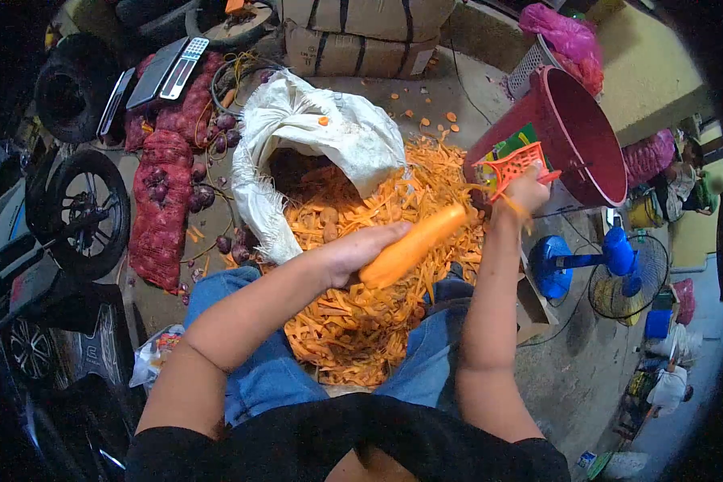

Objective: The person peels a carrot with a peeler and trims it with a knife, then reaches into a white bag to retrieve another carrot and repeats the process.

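My left hand [361, 253] is wrapped round the lower end of a thick peeled carrot [416, 247], which tilts up to the right. In my right hand [528, 191] is an orange-red plastic peeler [514, 169] with a lattice-like face, held beyond the carrot's upper end and apart from it. Thin orange strips hang by my right wrist. Below both hands a heap of carrot peelings [353, 321] covers the floor between my knees. A white woven sack [329, 120] lies with its mouth towards me at the heap's far side.
A large dark-red bucket [582, 136] stands just beyond my right hand. To the right is a blue fan [618, 265]. Red net bags of onions [162, 209] and a motorcycle wheel [84, 205] are at left. Taped bales [361, 48] sit at the back; a person [668, 390] is far right.
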### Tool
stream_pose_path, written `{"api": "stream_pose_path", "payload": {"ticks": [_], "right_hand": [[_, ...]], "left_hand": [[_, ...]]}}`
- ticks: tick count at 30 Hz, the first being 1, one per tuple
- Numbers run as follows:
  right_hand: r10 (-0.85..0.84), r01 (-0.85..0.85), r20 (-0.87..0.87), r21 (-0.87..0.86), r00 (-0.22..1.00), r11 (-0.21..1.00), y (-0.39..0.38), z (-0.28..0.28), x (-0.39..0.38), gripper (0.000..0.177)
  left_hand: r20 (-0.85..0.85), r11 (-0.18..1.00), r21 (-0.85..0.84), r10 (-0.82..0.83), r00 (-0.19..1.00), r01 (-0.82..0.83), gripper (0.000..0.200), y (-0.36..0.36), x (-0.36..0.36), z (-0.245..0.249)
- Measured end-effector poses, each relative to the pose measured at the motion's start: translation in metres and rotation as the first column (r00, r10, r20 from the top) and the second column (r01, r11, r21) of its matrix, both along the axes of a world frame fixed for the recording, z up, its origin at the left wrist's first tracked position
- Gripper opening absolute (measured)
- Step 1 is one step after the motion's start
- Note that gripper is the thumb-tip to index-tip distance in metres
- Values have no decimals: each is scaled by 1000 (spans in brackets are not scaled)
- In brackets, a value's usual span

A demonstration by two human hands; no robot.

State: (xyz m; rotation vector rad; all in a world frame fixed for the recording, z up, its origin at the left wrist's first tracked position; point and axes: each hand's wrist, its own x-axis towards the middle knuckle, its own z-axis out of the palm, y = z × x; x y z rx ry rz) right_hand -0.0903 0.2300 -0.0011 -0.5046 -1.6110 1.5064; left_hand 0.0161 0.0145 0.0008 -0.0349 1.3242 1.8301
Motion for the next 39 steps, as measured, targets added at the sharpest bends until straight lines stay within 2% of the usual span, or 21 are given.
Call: {"api": "stream_pose_path", "payload": {"ticks": [2, 4, 6, 8, 9, 10, 11, 12, 13, 14, 15, 16, 18, 20, 21, 23, 25, 26, 28, 33, 39], "right_hand": [[59, -53, 39, -155, 997, 987, -14, 11, 2, 19], [215, -211, 21, -121, 976, 970, -36, 18, 16, 21], [223, -231, 64, 300, 973, 925, -45, 18, 18, 21], [328, -322, 23, 262, 944, 910, -38, 10, 12, 22], [515, -512, 16, -87, 857, 854, -34, 9, 10, 23], [668, -626, -60, -417, 742, 659, -32, 11, 10, 24], [666, -625, -60, -416, 744, 661, -31, 11, 11, 24], [548, -552, 99, 12, 830, 834, -32, 13, 14, 24], [365, -405, 177, 453, 914, 794, -35, 14, 18, 24], [158, -220, 159, 805, 975, 551, -39, 17, 22, 24], [363, -436, 245, 564, 899, 701, -43, 22, 26, 22], [363, -436, 244, 565, 899, 700, -43, 18, 24, 22], [638, -650, 140, 69, 757, 756, -42, 5, 19, 21], [560, -600, 221, 227, 799, 767, -43, 9, 23, 21], [595, -623, 201, 129, 779, 772, -42, 9, 23, 21], [628, -641, 175, 29, 758, 767, -45, 12, 24, 22], [666, -660, 74, -98, 742, 745, -49, 18, 27, 24], [665, -658, 75, -98, 744, 747, -47, 14, 26, 24], [463, -628, 439, 393, 770, 671, -44, 10, 24, 26], [399, -798, 710, 399, 580, 451, -59, 14, 38, 19], [316, -814, 754, 492, 576, 309, -66, 4, 43, 19]], "left_hand": [[190, 988, 45, 138, 972, -149, 36, -4, -10, -7], [79, 976, 22, 216, 973, -219, 37, -8, -19, -14], [235, 955, 40, 278, 932, -295, 32, -11, -27, -17], [240, 944, 103, 283, 929, -314, 34, -15, -32, -18], [224, 939, 120, 292, 930, -324, 35, -17, -33, -17], [207, 934, 137, 300, 931, -331, 35, -19, -34, -14], [220, 921, 159, 317, 922, -355, 33, -19, -34, -11], [218, 923, 160, 314, 924, -351, 33, -20, -35, -8], [180, 934, 137, 304, 935, -330, 32, -21, -35, -5], [142, 943, 113, 295, 945, -312, 31, -23, -36, -4], [141, 943, 115, 295, 945, -312, 31, -24, -37, -7], [32, 958, 95, 270, 962, -272, 32, -26, -39, -12], [-72, 969, 71, 240, 968, -235, 33, -28, -39, -17], [-210, 975, -33, 210, 955, -222, 36, -28, -39, -16], [-211, 975, -34, 209, 955, -221, 36, -28, -40, -18], [-696, 808, -440, -31, 718, -392, 36, -28, -42, -22], [-743, 761, -491, -112, 659, -424, 36, -29, -41, -16], [-778, 710, -533, -196, 596, -461, 35, -29, -40, -12], [-799, 690, -526, -201, 566, -497, 35, -28, -39, -10], [-824, 644, -506, -166, 542, -573, 34, -31, -42, -6], [-798, 675, -462, -33, 602, -575, 35, -34, -45, -5]]}}
